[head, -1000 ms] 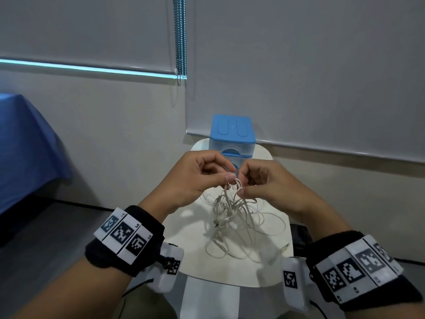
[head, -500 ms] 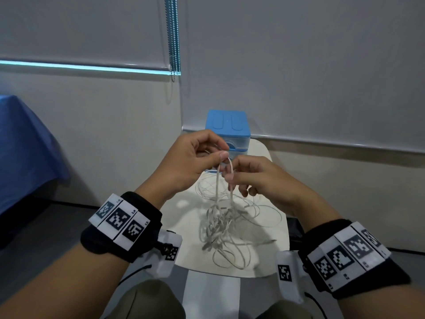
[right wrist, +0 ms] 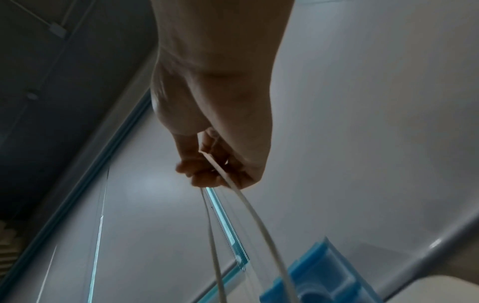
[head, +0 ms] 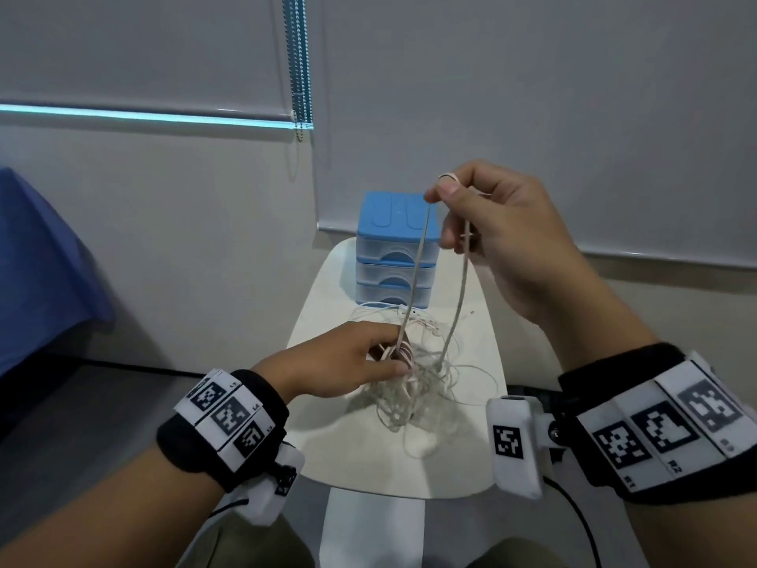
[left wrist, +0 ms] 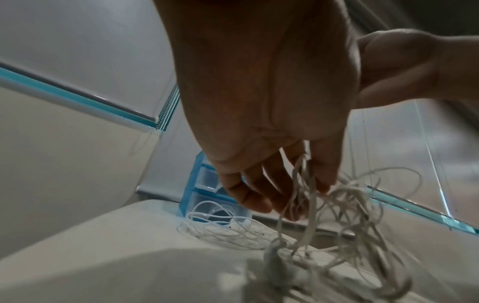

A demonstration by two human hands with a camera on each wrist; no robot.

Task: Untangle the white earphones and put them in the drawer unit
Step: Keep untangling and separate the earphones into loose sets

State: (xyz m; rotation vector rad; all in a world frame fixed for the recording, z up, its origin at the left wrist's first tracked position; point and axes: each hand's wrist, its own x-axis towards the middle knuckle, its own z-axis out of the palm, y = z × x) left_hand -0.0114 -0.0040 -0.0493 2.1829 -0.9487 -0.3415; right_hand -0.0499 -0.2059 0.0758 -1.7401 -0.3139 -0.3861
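A tangle of white earphones lies on the small white table. My right hand is raised high and pinches a loop of the cord, with two strands hanging down to the tangle. My left hand is low over the table and grips the bundle of cords between thumb and fingers. The blue drawer unit stands at the table's far end with its three drawers closed. More thin white cord lies coiled in front of it.
Behind the table is a wall with grey roller blinds and a bead chain. A blue cloth covers something at the left. The table is narrow, with floor to either side.
My right hand has risen well above the drawer unit, drawing a long loop of cord out. My left hand has dropped to the table and holds the tangle down.
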